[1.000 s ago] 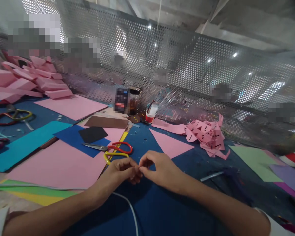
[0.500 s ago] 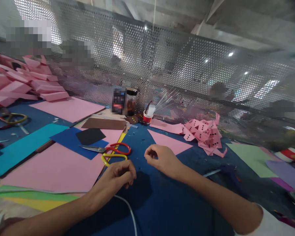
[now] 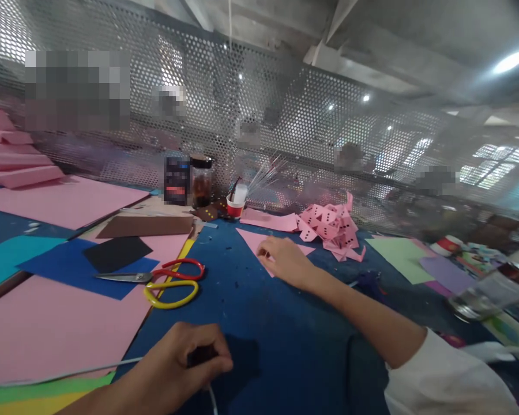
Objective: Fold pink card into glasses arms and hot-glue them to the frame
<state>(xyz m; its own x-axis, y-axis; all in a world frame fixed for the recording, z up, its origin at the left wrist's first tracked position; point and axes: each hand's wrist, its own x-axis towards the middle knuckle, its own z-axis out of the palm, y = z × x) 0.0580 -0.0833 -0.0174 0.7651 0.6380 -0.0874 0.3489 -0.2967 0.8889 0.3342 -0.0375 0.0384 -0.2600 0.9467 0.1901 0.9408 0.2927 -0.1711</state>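
My right hand [image 3: 285,262] is over a flat pink paper piece [image 3: 248,235] with a pointed lower end. Its fingers are curled together, and whether they pinch the paper cannot be made out. Low in the view, my left hand [image 3: 190,357] hovers above the blue tabletop [image 3: 285,357], thumb and forefinger curled together with nothing visible between them. A white cable [image 3: 90,367] passes beneath the left wrist. Scissors [image 3: 155,280] with one red and one yellow handle lie beyond the left hand, blades across blue paper [image 3: 64,268].
Folded pink strips with black dots [image 3: 331,227] are heaped beyond my right hand. A red-and-white cup [image 3: 236,206], a dark-lidded jar [image 3: 202,184] and a phone [image 3: 177,180] stand before a perforated metal screen [image 3: 285,121]. Green paper [image 3: 400,257] and a clear container [image 3: 480,297] are at right.
The view has swung to the right. My right hand has moved over the pink paper piece. My left hand is lower and farther from the scissors.
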